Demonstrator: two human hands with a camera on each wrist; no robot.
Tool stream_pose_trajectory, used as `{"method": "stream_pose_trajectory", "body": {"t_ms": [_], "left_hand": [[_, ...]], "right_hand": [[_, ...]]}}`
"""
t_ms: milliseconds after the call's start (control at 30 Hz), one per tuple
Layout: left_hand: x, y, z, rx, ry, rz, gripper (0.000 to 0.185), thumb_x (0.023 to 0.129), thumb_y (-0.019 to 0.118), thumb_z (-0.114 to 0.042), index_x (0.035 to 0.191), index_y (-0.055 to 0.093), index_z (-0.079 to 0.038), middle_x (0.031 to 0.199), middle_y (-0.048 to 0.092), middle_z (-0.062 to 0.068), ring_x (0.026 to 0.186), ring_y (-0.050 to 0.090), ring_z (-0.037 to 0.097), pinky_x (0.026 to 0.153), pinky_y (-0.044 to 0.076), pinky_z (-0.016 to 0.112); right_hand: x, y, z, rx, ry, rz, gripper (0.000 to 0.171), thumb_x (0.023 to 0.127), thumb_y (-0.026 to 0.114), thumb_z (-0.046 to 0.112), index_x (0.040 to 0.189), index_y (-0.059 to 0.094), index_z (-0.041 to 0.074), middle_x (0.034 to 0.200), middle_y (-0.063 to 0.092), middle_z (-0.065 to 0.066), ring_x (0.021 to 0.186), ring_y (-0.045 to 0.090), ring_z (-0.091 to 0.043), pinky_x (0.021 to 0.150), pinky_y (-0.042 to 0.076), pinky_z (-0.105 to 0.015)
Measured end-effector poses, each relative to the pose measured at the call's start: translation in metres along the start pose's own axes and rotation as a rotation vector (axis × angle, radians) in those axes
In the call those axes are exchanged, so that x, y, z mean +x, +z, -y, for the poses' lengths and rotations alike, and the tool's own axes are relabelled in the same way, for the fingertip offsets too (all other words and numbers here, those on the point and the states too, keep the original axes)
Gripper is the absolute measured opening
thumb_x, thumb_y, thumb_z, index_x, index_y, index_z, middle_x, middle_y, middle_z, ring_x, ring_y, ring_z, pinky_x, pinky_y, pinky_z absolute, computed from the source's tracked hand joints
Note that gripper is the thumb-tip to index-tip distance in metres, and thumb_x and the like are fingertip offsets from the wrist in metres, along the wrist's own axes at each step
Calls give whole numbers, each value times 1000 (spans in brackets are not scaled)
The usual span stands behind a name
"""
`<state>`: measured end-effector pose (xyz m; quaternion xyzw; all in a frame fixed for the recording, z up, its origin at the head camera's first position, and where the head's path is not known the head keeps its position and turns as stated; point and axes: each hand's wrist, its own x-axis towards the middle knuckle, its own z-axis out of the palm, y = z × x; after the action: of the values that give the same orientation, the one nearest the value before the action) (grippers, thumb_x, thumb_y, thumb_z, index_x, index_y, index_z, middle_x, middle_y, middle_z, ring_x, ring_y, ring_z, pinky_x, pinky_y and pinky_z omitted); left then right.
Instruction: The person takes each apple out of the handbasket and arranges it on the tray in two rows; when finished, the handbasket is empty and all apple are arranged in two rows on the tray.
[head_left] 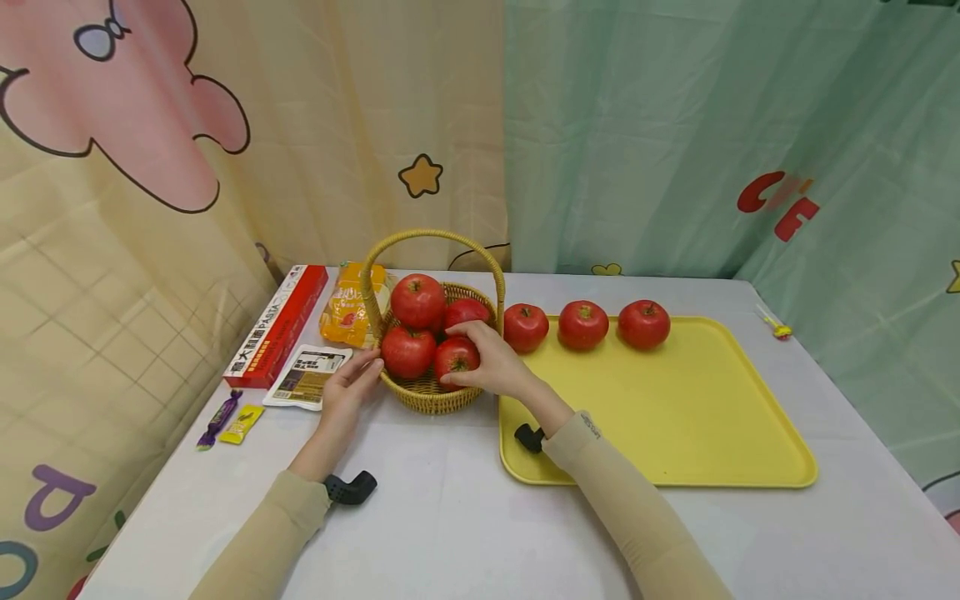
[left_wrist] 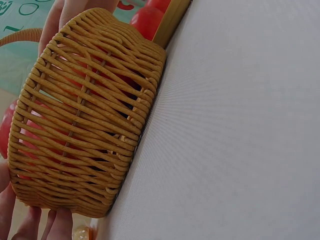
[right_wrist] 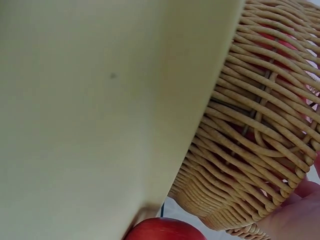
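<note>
A woven basket (head_left: 438, 404) with a tall arched handle stands on the table and holds several red apples. My right hand (head_left: 491, 360) reaches over its right rim and grips a red apple (head_left: 455, 357) at the front right inside. The other apples there are a front-left one (head_left: 408, 352), one at the back left (head_left: 417, 301) and a partly covered one (head_left: 467, 312). My left hand (head_left: 351, 385) holds the basket's left side, thumb near the rim; in the left wrist view its fingers (left_wrist: 60, 225) lie against the weave.
Right of the basket is a yellow tray (head_left: 660, 417) with three apples (head_left: 582, 325) along its back edge. At left lie a red pasta box (head_left: 277, 329), an orange packet (head_left: 347, 307), a white pouch (head_left: 307, 375) and two wrapped candies (head_left: 242, 424). A lollipop (head_left: 780, 330) lies far right.
</note>
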<state>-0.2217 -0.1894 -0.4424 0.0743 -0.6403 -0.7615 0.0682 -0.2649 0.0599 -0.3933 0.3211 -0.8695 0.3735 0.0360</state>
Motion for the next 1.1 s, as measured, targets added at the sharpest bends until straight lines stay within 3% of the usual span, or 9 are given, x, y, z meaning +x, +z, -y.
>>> {"method": "stream_pose_trajectory", "body": {"t_ms": [300, 800, 1100], "left_hand": [[-1, 2, -1, -50, 15, -10, 43, 88, 67, -14, 127, 55, 2, 136, 46, 4, 109, 53, 8, 89, 50, 23], [-2, 1, 1, -44, 10, -11, 38, 87, 68, -15, 122, 59, -2, 136, 47, 4, 107, 54, 7, 88, 50, 22], [-3, 2, 0, -34, 12, -6, 48, 89, 66, -15, 130, 50, 5, 137, 45, 4, 107, 53, 6, 88, 50, 22]], "right_hand": [[4, 0, -1, -60, -21, 46, 65, 74, 80, 35, 126, 52, 10, 127, 50, -3, 122, 40, -19, 104, 38, -35], [4, 1, -1, -103, -19, 87, 62, 72, 81, 36, 124, 54, 13, 124, 54, -1, 120, 42, -20, 103, 39, -37], [7, 1, 0, -127, -17, 106, 63, 72, 82, 37, 124, 55, 14, 124, 55, 0, 119, 42, -20, 102, 40, -36]]}}
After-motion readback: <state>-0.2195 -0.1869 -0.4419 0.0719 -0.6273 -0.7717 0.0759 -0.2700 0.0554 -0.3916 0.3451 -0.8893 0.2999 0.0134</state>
